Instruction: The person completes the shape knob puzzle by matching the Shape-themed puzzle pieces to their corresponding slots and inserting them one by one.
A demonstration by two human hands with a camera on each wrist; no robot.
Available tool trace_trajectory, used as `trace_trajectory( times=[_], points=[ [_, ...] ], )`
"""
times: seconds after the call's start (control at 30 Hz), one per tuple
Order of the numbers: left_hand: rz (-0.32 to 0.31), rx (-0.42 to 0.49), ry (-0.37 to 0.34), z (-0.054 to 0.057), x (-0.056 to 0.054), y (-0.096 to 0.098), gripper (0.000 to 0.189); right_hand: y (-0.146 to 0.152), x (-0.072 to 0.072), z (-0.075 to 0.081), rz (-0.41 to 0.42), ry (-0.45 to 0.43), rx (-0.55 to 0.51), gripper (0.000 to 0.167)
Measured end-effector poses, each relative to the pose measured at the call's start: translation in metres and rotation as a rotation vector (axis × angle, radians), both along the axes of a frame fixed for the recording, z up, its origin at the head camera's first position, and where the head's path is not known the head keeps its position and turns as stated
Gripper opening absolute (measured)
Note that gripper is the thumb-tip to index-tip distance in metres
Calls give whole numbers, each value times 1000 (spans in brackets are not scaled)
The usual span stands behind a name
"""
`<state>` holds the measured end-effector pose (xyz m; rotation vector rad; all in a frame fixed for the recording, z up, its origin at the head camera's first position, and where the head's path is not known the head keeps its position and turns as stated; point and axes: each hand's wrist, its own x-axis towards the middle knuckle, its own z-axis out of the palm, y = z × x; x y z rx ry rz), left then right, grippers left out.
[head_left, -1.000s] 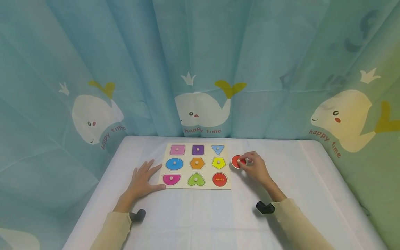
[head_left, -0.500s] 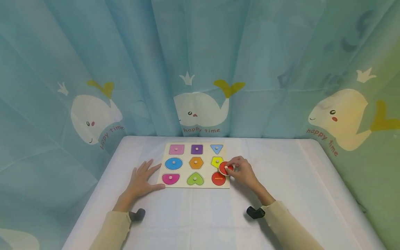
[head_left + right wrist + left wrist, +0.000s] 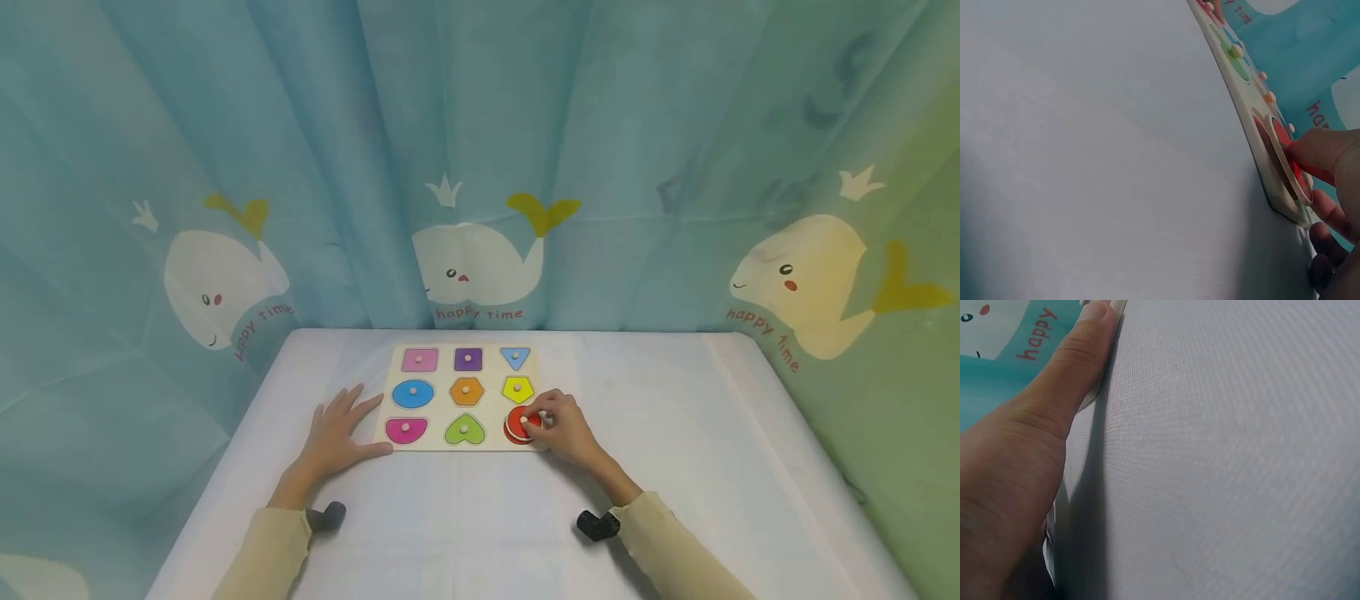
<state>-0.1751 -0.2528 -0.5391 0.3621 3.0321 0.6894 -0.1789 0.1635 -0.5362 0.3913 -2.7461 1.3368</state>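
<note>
A wooden shape puzzle board (image 3: 442, 446) lies flat on the white-covered table. My right hand (image 3: 567, 432) pinches the knob of a red circle puzzle piece (image 3: 516, 427) over the board's near right corner. In the right wrist view the circle piece (image 3: 1291, 159) is tilted, one edge raised above its red recess (image 3: 1265, 136). My left hand (image 3: 335, 437) spreads its fingers at the board's left side, with thumb and fingertips at the edge. In the left wrist view the thumb (image 3: 1075, 359) lies along the board's corner.
Knobbed pieces fill the board's other recesses, among them a green heart (image 3: 465, 430), a yellow pentagon (image 3: 517, 389) and a blue oval (image 3: 412, 393). Behind the table (image 3: 675, 400) hangs a blue curtain (image 3: 637, 125) with whale prints.
My right hand has carried the red circle piece from right of the board leftward and nearer, over the red circular recess. The left hand has kept its place at the board's edge.
</note>
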Motion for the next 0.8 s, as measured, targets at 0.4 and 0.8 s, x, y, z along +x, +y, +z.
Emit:
trace_trajectory(
  times=[0.4, 0.8],
  points=[
    [2, -12, -3, -1, 0, -1, 99, -6, 3, -6, 5, 23, 78, 11],
    [7, -25, -11, 1, -1, 1, 100, -2, 1, -10, 26, 27, 55, 11]
  ],
)
